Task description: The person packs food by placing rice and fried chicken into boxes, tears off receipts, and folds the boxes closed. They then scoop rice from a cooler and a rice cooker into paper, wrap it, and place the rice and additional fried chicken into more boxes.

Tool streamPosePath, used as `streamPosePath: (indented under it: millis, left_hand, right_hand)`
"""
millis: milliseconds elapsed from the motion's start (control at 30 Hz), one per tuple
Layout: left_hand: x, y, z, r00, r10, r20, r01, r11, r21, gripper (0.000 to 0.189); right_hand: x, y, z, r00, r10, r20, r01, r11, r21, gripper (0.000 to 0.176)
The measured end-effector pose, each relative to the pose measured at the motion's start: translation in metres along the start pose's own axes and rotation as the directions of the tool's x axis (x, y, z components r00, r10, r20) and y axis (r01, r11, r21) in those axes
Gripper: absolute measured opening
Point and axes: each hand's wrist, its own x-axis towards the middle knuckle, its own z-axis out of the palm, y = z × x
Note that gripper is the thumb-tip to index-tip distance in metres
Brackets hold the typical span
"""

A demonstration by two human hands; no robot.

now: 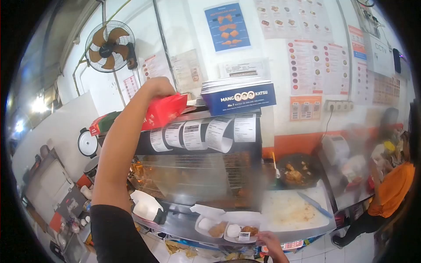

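Atop a food warmer (pixel 188 175), a left hand (pixel 160 86) is reaching at red packaging (pixel 165 111), likely needing a careful pinch; a right hand (pixel 271 243) is nearing a food box (pixel 244 216), both grips unclear.

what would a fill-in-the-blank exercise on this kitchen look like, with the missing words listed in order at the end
The left hand is at the ____ packaging above the glass-fronted cabinet. The hand nearest the open food boxes is the person's ____ one. The knife lies on the white cutting ____. The co-worker at the far right wears a top coloured ____.

Missing words: red; right; board; orange.
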Motion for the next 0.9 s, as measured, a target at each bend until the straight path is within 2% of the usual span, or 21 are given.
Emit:
streamPosePath:
  millis: [67,167,233,367,467,567,667,767,867,900]
  left_hand:
    - [0.010,-0.002,0.003,0.988,-0.037,-0.150,0.036,0.999,-0.008,0.040]
    - [0.015,-0.009,0.003,0.913,0.325,-0.246,-0.299,0.944,0.139,0.033]
    - [0.014,-0.015,0.008,0.879,0.385,-0.281,-0.299,0.905,0.304,0.026]
    - [-0.001,-0.019,0.000,0.813,0.468,-0.345,-0.249,0.817,0.520,0.014]
    - [0.000,-0.027,0.005,0.820,0.454,-0.350,-0.174,0.778,0.603,0.011]
    - [-0.004,-0.039,0.018,0.819,0.474,-0.323,-0.214,0.775,0.595,0.011]
    - [-0.015,-0.040,0.020,0.853,0.454,-0.259,-0.184,0.724,0.664,0.013]
    - [-0.008,-0.055,0.020,0.825,0.444,-0.350,-0.065,0.690,0.721,0.010]
    - [-0.013,-0.069,0.013,0.719,0.402,-0.567,0.108,0.741,0.663,0.009]
    - [-0.019,-0.070,0.008,0.653,0.401,-0.642,0.112,0.788,0.606,0.006]
  right_hand:
    - [0.001,0.004,-0.010,0.999,-0.042,-0.017,0.042,0.999,-0.027,0.022]
    - [-0.005,0.000,-0.018,0.998,-0.044,-0.034,0.043,0.999,-0.019,0.020]
    - [-0.006,0.001,-0.023,0.998,-0.044,-0.051,0.044,0.999,-0.011,0.020]
    - [-0.005,0.009,-0.033,0.993,-0.075,-0.089,0.075,0.997,-0.008,0.023]
    - [-0.006,0.013,-0.039,0.992,-0.086,-0.094,0.085,0.996,-0.006,0.024]
    - [-0.008,0.012,-0.040,0.990,-0.075,-0.118,0.073,0.997,-0.019,0.025]
    - [-0.008,0.012,-0.042,0.989,-0.067,-0.135,0.063,0.997,-0.035,0.025]
    - [-0.011,0.008,-0.042,0.988,-0.072,-0.137,0.066,0.997,-0.043,0.025]
    - [-0.016,0.005,-0.042,0.988,-0.078,-0.131,0.071,0.996,-0.058,0.023]
    - [-0.017,0.004,-0.042,0.988,-0.082,-0.128,0.075,0.995,-0.062,0.022]
